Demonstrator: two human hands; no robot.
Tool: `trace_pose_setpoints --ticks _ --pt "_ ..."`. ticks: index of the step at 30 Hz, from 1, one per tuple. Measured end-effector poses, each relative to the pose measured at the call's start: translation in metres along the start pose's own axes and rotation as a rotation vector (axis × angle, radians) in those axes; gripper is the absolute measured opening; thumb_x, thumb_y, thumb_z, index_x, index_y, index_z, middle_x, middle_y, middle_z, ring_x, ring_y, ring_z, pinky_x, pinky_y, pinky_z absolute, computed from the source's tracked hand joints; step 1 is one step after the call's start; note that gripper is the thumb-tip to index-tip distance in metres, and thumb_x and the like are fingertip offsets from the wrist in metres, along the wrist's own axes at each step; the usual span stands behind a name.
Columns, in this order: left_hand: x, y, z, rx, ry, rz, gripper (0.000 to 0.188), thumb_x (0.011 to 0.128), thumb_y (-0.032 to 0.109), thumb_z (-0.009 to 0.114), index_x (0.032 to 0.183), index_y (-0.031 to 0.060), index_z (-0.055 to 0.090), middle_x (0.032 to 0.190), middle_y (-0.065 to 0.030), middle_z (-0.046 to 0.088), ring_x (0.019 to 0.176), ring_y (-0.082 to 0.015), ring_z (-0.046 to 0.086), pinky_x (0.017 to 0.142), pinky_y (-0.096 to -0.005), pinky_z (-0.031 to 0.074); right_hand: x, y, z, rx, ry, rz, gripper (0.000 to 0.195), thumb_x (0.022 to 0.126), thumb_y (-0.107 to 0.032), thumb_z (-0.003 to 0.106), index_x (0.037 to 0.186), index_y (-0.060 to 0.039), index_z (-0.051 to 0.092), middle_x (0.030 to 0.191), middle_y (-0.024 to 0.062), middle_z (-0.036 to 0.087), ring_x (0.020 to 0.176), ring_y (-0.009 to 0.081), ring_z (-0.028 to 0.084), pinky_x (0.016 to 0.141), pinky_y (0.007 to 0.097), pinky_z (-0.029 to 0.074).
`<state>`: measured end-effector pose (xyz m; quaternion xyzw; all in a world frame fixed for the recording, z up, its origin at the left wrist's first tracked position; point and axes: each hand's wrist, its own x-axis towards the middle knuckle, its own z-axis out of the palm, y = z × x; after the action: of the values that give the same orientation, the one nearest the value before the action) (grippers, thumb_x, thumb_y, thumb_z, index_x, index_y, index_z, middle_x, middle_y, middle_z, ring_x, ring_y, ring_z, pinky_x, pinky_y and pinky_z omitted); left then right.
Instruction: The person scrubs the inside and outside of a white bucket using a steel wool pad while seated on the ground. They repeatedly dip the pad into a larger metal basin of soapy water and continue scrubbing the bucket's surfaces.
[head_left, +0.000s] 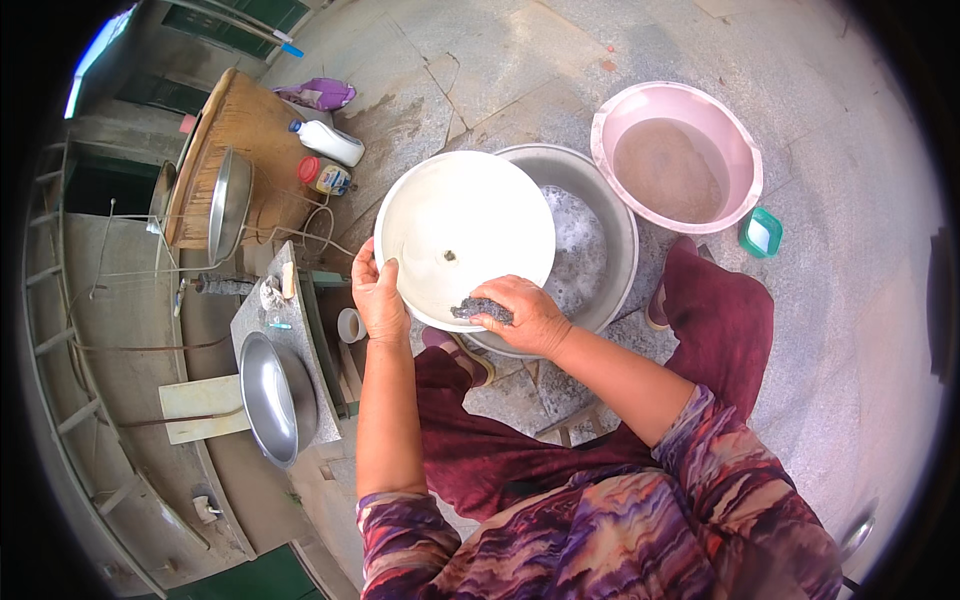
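A round white lid or shallow dish (465, 217), with a small dark spot near its middle, is tilted over a wide metal basin (628, 262). My left hand (379, 296) grips its left rim, thumb on the inner face. In my right hand (525, 311) is a dark grey scouring pad (484, 309), pressed against the lower part of the white piece. Sudsy water (574, 247) shows in the basin to the right. The white piece hides the basin's left side.
A pink plastic tub (752, 180) of cloudy water stands at the right, beside a small green container (760, 232). At left are a brown vat (217, 187), a white bottle (330, 142), a red-lidded jar (324, 175), and a metal bowl (304, 397) on a stone slab (251, 319).
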<state>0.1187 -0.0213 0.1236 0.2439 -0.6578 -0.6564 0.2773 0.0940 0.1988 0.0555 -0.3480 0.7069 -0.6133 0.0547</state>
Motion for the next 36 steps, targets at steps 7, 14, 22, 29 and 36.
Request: trace_pose_setpoints --ticks 7,14,22,29,36 --pt "-0.007 -0.014 -0.03 -0.243 0.091 -0.012 0.039 0.088 0.002 0.054 0.127 -0.0023 0.051 0.119 -0.0138 0.062 0.106 -0.0225 0.063 0.094 -0.0356 0.052 0.022 -0.037 -0.049 0.252 0.508 0.037 0.024 0.094 -0.008 0.067 0.116 0.0008 0.065 0.11 0.0075 0.068 0.106 0.0163 0.061 0.096 0.0295 0.046" --pt "-0.013 -0.017 -0.055 -0.479 0.189 -0.12 0.038 0.088 0.003 0.054 0.125 -0.0039 0.051 0.117 -0.0157 0.063 0.103 -0.0249 0.064 0.092 -0.0382 0.054 0.036 -0.022 -0.087 0.241 0.674 0.417 0.026 0.094 -0.025 0.071 0.105 -0.002 0.069 0.1 0.0032 0.067 0.096 0.0115 0.057 0.09 0.0282 0.046" --pt "-0.022 -0.022 -0.068 -0.601 0.177 -0.144 0.041 0.087 0.006 0.053 0.127 -0.0047 0.05 0.118 -0.0165 0.063 0.106 -0.0282 0.064 0.094 -0.0408 0.054 0.046 -0.039 -0.08 0.477 0.217 0.598 0.04 0.09 -0.038 0.074 0.107 -0.0023 0.068 0.103 0.004 0.066 0.099 0.0133 0.056 0.093 0.03 0.043" --pt "-0.021 -0.038 -0.071 -0.495 0.152 -0.071 0.039 0.087 0.003 0.052 0.125 -0.0025 0.051 0.118 -0.0154 0.063 0.106 -0.0258 0.064 0.094 -0.0399 0.054 0.056 -0.022 -0.081 0.397 -0.185 0.68 0.076 0.08 -0.047 0.078 0.125 0.0105 0.057 0.119 0.0195 0.064 0.115 0.0245 0.059 0.101 0.0384 0.045" --pt "-0.015 -0.035 -0.052 -0.497 0.034 -0.044 0.038 0.086 -0.001 0.052 0.124 -0.0021 0.051 0.12 -0.0149 0.062 0.106 -0.0231 0.064 0.096 -0.0382 0.053 0.03 0.054 -0.082 0.301 -0.147 0.832 0.107 0.071 -0.046 0.083 0.143 0.0165 0.034 0.141 0.0313 0.046 0.132 0.0364 0.047 0.111 0.0428 0.036"
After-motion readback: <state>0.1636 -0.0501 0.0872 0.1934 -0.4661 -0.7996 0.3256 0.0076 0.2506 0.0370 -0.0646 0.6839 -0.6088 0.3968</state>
